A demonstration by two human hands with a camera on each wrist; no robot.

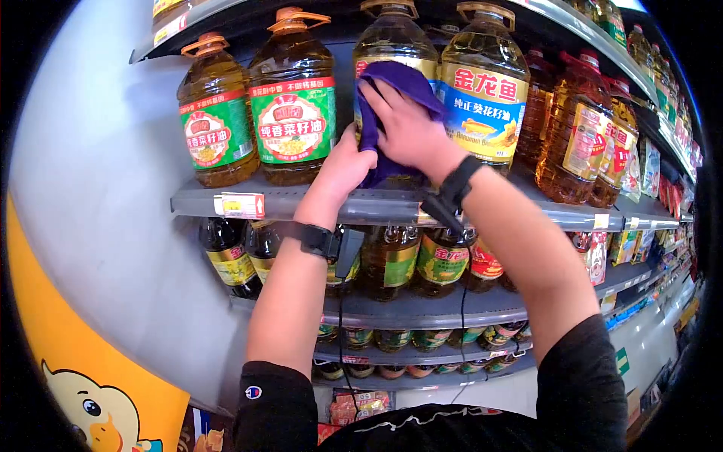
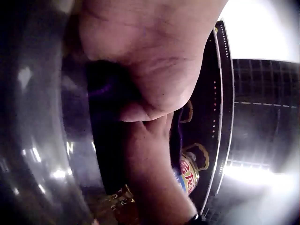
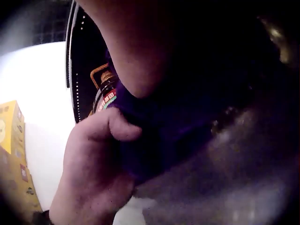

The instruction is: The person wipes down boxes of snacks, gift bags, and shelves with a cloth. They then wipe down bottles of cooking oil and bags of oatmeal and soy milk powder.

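A purple cloth (image 1: 403, 75) lies over the front of a large oil bottle (image 1: 395, 38) on the upper shelf. My right hand (image 1: 410, 128) presses the cloth to the bottle, its fingers extended and pointing up. Lower on the left side, my left hand (image 1: 348, 167) holds the cloth's edge against the bottle, with the thumb over the fabric; its other fingers are mostly hidden. The right wrist view shows the left hand (image 3: 93, 159) below the right hand (image 3: 136, 51), with dark purple cloth between them. In the left wrist view, the left palm (image 2: 150, 56) fills the top.
Two green-labelled oil bottles (image 1: 294, 113) stand to the left, and a blue-and-yellow-labelled bottle (image 1: 486, 90) is close on the right. A grey shelf edge (image 1: 301, 205) with price tags runs below. Smaller bottles (image 1: 392, 260) fill lower shelves. A white wall (image 1: 105, 151) bounds the left.
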